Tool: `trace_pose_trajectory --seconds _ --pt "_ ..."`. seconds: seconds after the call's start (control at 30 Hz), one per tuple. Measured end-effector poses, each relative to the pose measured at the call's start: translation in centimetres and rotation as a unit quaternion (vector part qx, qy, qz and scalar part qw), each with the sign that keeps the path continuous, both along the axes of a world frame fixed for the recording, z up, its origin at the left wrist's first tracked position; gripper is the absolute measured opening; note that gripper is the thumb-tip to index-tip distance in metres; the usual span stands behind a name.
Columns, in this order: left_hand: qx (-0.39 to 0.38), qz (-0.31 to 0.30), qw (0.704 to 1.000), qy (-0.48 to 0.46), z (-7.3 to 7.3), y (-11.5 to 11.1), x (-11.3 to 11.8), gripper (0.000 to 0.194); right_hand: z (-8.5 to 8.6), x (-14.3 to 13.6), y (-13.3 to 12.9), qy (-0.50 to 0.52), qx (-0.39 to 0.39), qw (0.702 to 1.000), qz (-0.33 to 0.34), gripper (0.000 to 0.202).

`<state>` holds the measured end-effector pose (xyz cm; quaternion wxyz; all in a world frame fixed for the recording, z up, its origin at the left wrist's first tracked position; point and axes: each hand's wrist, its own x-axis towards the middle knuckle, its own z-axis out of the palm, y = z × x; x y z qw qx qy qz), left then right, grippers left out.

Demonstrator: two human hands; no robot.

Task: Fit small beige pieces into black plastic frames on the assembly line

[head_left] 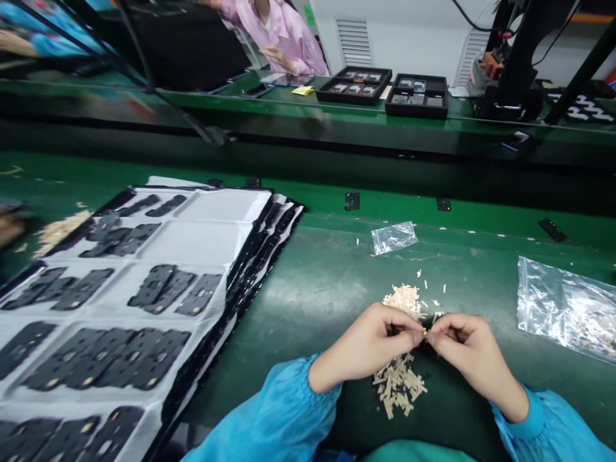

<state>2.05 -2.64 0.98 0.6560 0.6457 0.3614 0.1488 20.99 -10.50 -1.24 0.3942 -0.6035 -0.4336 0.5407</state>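
Note:
My left hand [373, 340] and my right hand [464, 343] meet over the green table, fingertips pinched together around a tiny gold-coloured piece [425, 333]. Both hands seem to touch it; its shape is too small to make out. Just behind my left fingers is a pile of small pale pieces [403, 298], with a few scattered to its right. Below my hands lies a heap of beige strips [400, 388], some dark bits at its top. Blue sleeves cover both my forearms.
Left, stacked white trays [212, 247] hold black flat parts [110, 356]. Plastic bags lie behind [394, 237] and right [568, 308]. Small black parts [352, 201] line the raised ledge. Across stand black boxes [416, 96] and a person in pink [293, 38]. A blurred hand [9, 224] is far left.

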Motion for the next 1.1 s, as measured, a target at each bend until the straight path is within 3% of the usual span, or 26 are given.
trace_pose_trajectory --seconds 0.2,0.37,0.5,0.63,0.9,1.1 --pt "0.009 0.016 1.0 -0.008 0.06 -0.31 0.15 0.016 -0.14 -0.13 -0.1 -0.006 0.007 1.0 -0.009 0.017" --pt "0.072 0.027 0.997 0.004 -0.09 -0.52 0.24 0.019 -0.29 0.05 -0.27 -0.048 0.037 0.998 -0.001 0.013" --pt "0.137 0.065 0.988 0.02 -0.05 -0.45 0.34 0.021 0.0 0.12 -0.34 -0.202 0.17 0.964 -0.042 0.006" --pt "0.168 0.053 0.984 0.024 -0.13 -0.53 0.36 0.019 0.27 -0.18 -0.4 -0.258 0.262 0.93 0.004 0.009" --pt "0.236 0.006 0.971 0.026 0.04 -0.87 0.34 0.018 0.44 -0.36 -0.39 -0.273 0.261 0.925 0.039 0.014" --pt "0.246 -0.022 0.968 0.037 0.26 -0.7 0.13 0.015 0.41 -0.11 -0.15 -0.256 0.22 0.94 0.051 0.018"
